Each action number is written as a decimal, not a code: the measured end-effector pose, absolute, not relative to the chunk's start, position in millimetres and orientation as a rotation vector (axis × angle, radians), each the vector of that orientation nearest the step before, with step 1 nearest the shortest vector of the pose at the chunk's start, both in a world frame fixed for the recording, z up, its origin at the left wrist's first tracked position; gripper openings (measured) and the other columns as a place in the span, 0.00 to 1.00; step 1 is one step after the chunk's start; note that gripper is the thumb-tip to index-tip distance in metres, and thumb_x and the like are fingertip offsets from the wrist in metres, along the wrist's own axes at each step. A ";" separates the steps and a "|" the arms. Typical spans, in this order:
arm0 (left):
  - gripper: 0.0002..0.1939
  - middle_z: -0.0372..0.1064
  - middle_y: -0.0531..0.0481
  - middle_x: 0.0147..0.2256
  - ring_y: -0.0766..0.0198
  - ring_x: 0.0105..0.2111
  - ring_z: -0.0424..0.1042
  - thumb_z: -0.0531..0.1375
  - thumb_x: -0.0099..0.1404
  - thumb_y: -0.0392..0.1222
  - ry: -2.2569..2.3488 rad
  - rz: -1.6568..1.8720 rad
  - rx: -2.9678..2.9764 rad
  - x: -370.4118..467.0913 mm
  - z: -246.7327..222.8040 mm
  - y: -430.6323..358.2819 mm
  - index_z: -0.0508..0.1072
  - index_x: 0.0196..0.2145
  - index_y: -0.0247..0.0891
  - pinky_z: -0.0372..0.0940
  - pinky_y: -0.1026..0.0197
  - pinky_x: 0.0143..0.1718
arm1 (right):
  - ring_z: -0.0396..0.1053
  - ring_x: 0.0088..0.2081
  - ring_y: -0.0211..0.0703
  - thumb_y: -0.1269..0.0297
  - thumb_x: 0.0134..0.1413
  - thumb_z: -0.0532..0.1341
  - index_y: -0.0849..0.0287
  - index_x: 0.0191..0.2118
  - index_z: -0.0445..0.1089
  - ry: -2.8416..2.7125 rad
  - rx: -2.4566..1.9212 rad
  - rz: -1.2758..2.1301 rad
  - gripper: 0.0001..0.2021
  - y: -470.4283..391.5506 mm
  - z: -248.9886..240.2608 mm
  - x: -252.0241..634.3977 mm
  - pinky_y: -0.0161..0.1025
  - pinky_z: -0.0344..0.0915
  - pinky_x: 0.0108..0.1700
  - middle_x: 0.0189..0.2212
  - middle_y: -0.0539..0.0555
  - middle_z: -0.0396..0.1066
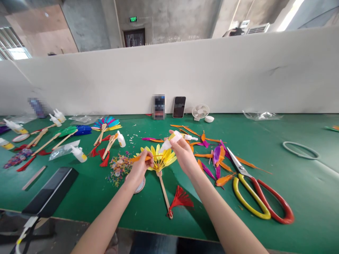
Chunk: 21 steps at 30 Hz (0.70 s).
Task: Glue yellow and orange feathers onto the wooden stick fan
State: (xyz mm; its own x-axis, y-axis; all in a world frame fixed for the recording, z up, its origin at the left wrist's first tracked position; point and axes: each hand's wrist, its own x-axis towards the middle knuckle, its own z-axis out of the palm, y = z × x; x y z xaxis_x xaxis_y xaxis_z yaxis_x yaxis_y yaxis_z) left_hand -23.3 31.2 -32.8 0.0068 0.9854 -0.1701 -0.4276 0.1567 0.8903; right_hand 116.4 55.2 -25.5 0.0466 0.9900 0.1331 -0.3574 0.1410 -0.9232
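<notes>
Fingers of the left hand (pixel 140 165) are pinching an orange feather (pixel 138 159) while the right hand (pixel 182 151) is gripping a bottle (pixel 174 135) over the yellow fan (pixel 159 165) lying on the table (pixel 148 211), steady aim and light squeezing probably serving best.

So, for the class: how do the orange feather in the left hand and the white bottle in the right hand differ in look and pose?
The orange feather is thin, while the white bottle is thicker and has a yellow label. The orange feather lies nearly level; the white bottle slants, nozzle down and leftward. Both are held near the yellow feather fan.
</notes>
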 end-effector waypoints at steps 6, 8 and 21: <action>0.18 0.61 0.56 0.19 0.73 0.18 0.60 0.63 0.49 0.53 0.969 1.280 0.757 -23.3 -35.2 32.2 0.66 0.20 0.34 0.56 0.68 0.21 | 0.69 0.37 0.44 0.53 0.39 0.63 0.55 0.31 0.64 -1.077 -0.843 1.172 0.14 52.5 -23.3 114.6 0.41 0.62 0.41 0.31 0.51 0.73; 0.18 0.61 0.55 0.19 0.73 0.18 0.60 0.63 0.49 0.53 0.967 1.270 0.752 -23.4 -36.2 32.5 0.66 0.20 0.34 0.56 0.68 0.21 | 0.68 0.36 0.44 0.54 0.40 0.63 0.55 0.31 0.65 -1.091 -0.862 1.141 0.13 51.9 -23.5 114.0 0.40 0.62 0.39 0.30 0.51 0.72; 0.19 0.60 0.55 0.17 0.74 0.17 0.59 0.63 0.50 0.53 0.938 1.204 0.757 -22.2 -39.2 31.9 0.66 0.20 0.33 0.56 0.70 0.20 | 0.62 0.29 0.38 0.58 0.34 0.64 0.59 0.26 0.68 -0.922 -0.928 1.118 0.11 51.3 -23.5 114.4 0.36 0.60 0.32 0.24 0.48 0.68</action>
State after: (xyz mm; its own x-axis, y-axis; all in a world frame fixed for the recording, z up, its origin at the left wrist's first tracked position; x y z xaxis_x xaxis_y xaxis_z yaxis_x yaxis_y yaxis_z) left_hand -22.2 31.9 -39.2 0.0908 0.9776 -0.1898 -0.4232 0.2104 0.8813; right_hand 114.4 51.3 -23.5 0.1846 0.9746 0.1267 -0.3100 0.1801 -0.9335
